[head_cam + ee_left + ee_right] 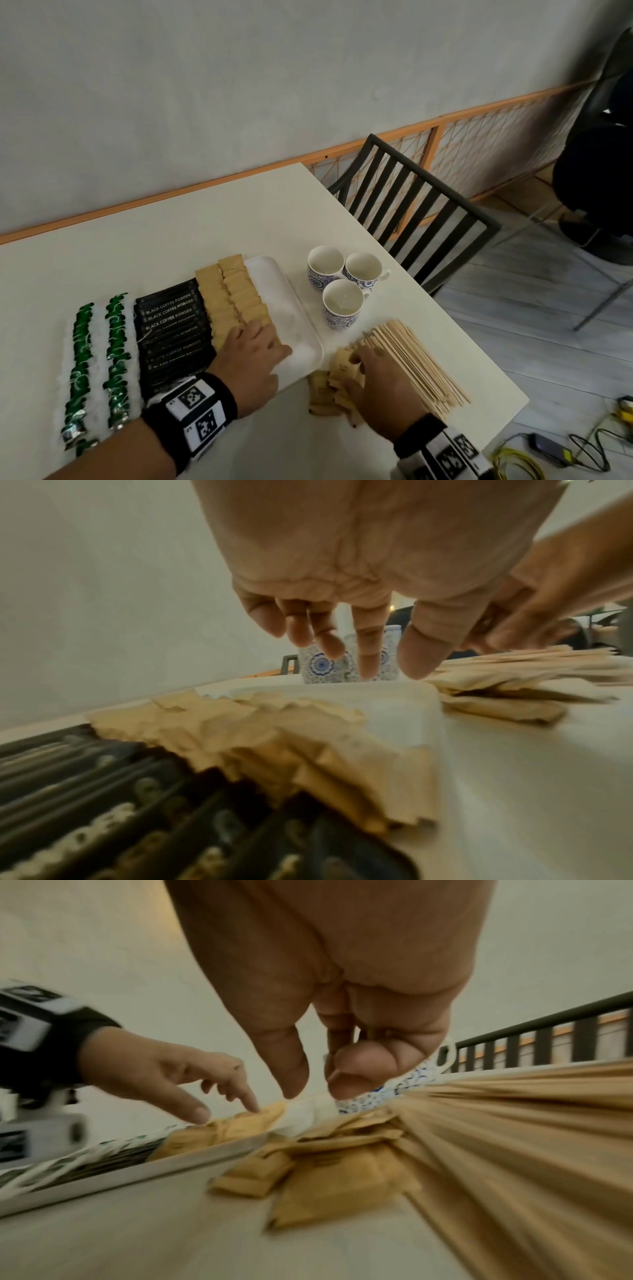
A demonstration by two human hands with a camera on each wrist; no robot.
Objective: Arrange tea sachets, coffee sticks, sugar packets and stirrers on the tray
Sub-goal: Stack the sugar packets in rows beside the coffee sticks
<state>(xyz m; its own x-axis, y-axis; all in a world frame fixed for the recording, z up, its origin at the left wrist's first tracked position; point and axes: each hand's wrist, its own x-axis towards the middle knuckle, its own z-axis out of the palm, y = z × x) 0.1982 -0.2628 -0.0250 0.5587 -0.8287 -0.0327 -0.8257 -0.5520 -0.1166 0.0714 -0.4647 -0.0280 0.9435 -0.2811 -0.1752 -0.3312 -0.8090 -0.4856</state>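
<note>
A white tray [291,318] carries rows of green-and-white tea sachets [99,356], black coffee sticks [171,329] and two columns of brown sugar packets [229,294]; its right part is bare. My left hand [260,346] lies with straight fingers on the near end of the sugar rows. Beside the tray a loose pile of sugar packets [329,390] lies on the table next to the wooden stirrers [414,363]. My right hand [359,359] is over that pile, its thumb against a tilted packet. In the right wrist view its fingers [359,1069] curl with no packet seen between them.
Three patterned cups [342,305] stand just beyond the tray's right end. The table's right edge runs close behind the stirrers, with a dark slatted chair [421,212] past it. Cables lie on the floor at the lower right.
</note>
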